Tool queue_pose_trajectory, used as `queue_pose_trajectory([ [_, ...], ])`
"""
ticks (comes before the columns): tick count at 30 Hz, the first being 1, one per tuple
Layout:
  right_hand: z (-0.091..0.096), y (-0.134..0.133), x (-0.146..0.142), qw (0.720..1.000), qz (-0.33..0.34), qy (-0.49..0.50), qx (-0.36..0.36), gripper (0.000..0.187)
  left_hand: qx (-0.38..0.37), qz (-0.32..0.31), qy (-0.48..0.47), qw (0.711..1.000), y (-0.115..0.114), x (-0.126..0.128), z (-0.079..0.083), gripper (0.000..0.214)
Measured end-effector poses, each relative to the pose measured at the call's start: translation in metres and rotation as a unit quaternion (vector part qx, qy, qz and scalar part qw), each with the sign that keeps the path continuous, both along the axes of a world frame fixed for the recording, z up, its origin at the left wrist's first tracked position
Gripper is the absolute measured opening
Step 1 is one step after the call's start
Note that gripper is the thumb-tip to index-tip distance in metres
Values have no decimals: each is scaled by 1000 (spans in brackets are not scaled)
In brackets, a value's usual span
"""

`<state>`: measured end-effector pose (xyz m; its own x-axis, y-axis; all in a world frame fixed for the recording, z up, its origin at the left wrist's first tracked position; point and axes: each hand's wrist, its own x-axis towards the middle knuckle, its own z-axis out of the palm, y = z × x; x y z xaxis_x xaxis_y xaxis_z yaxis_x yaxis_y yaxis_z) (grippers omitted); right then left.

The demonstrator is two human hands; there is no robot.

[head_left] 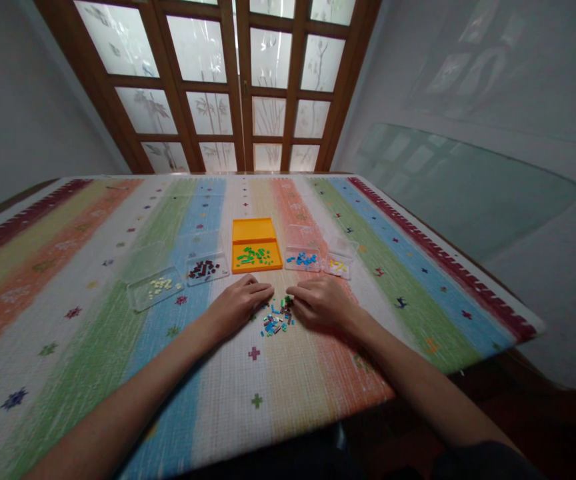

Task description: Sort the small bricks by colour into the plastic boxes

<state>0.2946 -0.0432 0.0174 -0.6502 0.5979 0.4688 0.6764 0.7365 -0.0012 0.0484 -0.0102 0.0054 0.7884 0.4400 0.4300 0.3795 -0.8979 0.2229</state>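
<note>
A small heap of mixed coloured pieces [278, 319] lies on the striped cloth between my hands. My left hand [241, 303] rests palm down at the heap's left side, fingers curled and pointing at it. My right hand [321, 301] rests at its right side, fingers bent with the tips at the pieces. Whether either hand pinches a piece is hidden. Just beyond stands an orange box [255, 230] with green pieces in it.
Clear boxes stand in a row: pale yellow pieces [154, 288], dark red pieces [205, 269], blue pieces [302, 259], yellow pieces [339, 265]. The table's right edge [468, 267] and near edge drop off. Frosted wooden doors [241, 87] stand behind.
</note>
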Motion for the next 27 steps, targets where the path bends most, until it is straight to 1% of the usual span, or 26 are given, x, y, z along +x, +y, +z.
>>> queue_pose_trajectory([
  [4, 0, 1, 0, 1000, -1, -5, -9, 21, 38, 6, 54, 998, -4, 1, 4, 31],
  [8, 0, 1, 0, 1000, -6, -9, -21, 20, 20, 3, 64, 998, -5, 1, 7, 29],
  [12, 0, 0, 0, 1000, -9, -1, -14, 21, 11, -1, 76, 997, -6, -1, 8, 25],
  [20, -1, 1, 1, 1000, -19, -9, -10, 21, -15, 31, 27, 999, -6, -3, 8, 23],
  [24, 0, 1, 1, 1000, -15, -2, -8, 20, -42, 48, 25, 998, -8, -2, 10, 25],
  [27, 0, 2, 2, 1000, -11, 5, -9, 19, -48, 65, 34, 996, -11, 0, 14, 26],
])
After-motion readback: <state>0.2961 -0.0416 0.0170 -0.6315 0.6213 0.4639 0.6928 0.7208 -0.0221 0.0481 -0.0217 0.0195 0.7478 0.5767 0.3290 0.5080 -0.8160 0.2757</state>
